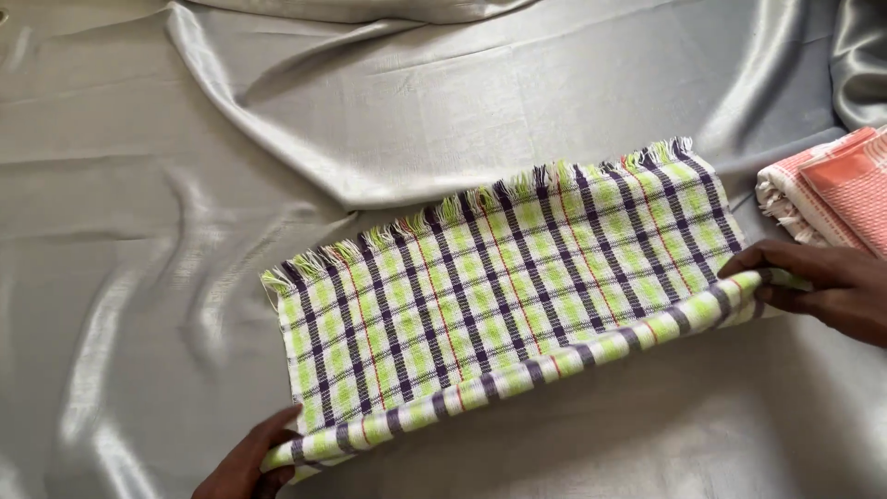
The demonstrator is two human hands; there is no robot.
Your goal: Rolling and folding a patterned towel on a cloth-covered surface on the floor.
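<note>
From the head view I see my left hand at the bottom edge of the picture, fingers curled shut around the near left corner of a checked towel. The hand is partly cut off by the frame, so I see only the knuckles and the thumb side pressing into the folded edge. My right hand comes in from the right, fingers narrow and pinched on the other end of the same folded edge, thumb on top and the rest tucked under the cloth.

The towel is green and white with dark purple stripes and thin red lines. It lies folded on a grey, shiny sheet, running on a slant from lower left to upper right. Its fringed edge points away from me, and the rolled fold nearest me stretches between both hands.

Just beyond my right hand, near the right edge, sits a folded orange and white towel, close to the checked one but apart from it. The sheet has a long raised crease behind the towel and another bunched fold in the top right corner.
</note>
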